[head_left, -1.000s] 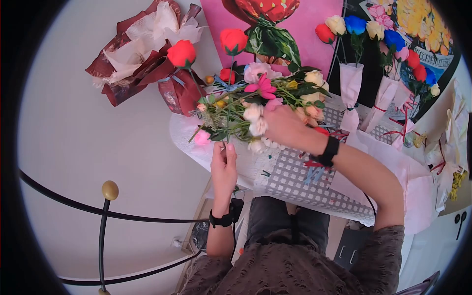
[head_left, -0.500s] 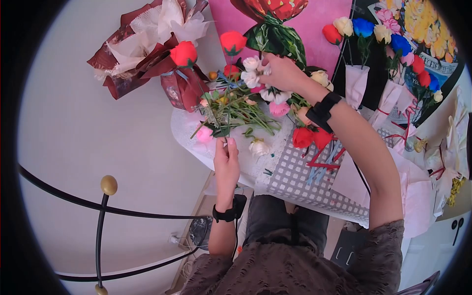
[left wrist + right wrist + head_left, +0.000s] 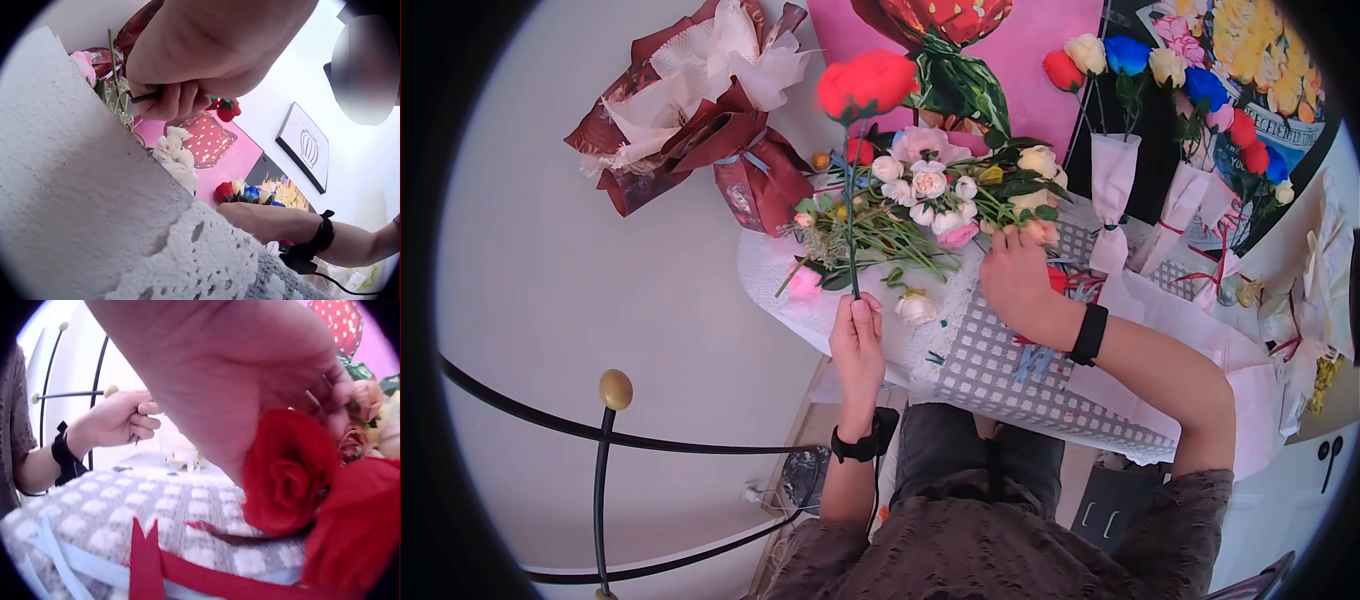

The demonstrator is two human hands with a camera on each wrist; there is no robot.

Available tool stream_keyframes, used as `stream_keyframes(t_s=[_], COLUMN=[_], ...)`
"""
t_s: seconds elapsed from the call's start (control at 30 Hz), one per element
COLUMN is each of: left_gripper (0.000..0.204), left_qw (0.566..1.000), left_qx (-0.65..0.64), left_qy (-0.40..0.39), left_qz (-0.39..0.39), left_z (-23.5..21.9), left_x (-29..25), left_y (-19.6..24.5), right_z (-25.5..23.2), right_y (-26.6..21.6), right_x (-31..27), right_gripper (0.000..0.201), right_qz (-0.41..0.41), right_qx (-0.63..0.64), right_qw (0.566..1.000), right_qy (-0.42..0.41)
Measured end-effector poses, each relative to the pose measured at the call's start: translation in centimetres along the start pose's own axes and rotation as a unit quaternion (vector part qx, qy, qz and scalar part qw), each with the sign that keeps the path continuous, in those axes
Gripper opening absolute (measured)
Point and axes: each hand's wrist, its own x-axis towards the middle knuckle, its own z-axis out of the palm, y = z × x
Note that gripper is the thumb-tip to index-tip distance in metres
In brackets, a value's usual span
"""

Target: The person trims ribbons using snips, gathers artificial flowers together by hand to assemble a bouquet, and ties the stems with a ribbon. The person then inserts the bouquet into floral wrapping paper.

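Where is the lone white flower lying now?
In the head view, the white flower lies on the cloth, just right of the left hand, below the green stems.

Red roses (image 3: 865, 85) | upright, stems in left hand (image 3: 857, 345) | peach blooms (image 3: 1042, 234) by right hand (image 3: 1022, 285)

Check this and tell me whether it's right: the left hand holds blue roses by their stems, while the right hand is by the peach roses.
The colour is wrong: the head view shows that the left hand holds red roses by their stems, while the right hand is by the peach roses.
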Motion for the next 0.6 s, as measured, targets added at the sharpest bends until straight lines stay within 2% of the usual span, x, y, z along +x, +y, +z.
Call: stream_keyframes(t_s=[0.07, 0.17, 0.23, 0.27, 0.4, 0.47, 0.53, 0.57, 0.6], left_gripper=[0.028, 0.029, 0.029, 0.029, 0.031, 0.031, 0.031, 0.031, 0.031], left_qw=[0.999, 0.998, 0.998, 0.998, 0.997, 0.995, 0.995, 0.994, 0.993], left_qx=[0.01, 0.031, 0.033, 0.035, 0.033, 0.049, 0.039, 0.031, 0.03], left_qy=[-0.01, -0.027, -0.03, -0.03, -0.052, -0.063, -0.084, -0.106, -0.109], left_qz=[0.035, 0.036, 0.04, 0.045, 0.054, 0.055, 0.039, 0.022, 0.021], left_z=[0.0, -0.2, -0.2, -0.1, 0.3, 0.3, 0.2, 0.3, 0.4], left_x=[0.3, 1.0, 2.0, 2.5, 3.7, 4.0, 4.0, 3.9, 3.7], left_y=[0.0, 0.4, -0.4, -0.9, -2.0, -2.5, -2.1, -1.8, -1.6], right_z=[-0.3, -4.0, -7.0, -7.8, -10.4, -13.1, -15.3, -16.0, -16.6], right_y=[0.3, 2.9, 5.4, 6.4, 11.6, 13.6, 15.3, 15.8, 16.1], right_x=[-0.1, -0.7, -1.3, -1.6, -3.2, -4.1, -5.6, -6.3, -7.0], right_gripper=[0.02, 0.02, 0.019, 0.019, 0.013, 0.013, 0.009, 0.009, 0.009], right_qz=[0.017, 0.037, 0.047, 0.05, 0.061, 0.093, 0.099, 0.1, 0.049], right_qx=[-0.002, -0.004, 0.049, 0.048, -0.043, -0.058, -0.023, -0.024, 0.006], right_qw=[1.0, 0.999, 0.996, 0.996, 0.997, 0.994, 0.993, 0.993, 0.991], right_qy=[0.005, 0.018, -0.062, -0.062, 0.009, 0.002, 0.063, 0.062, 0.122])
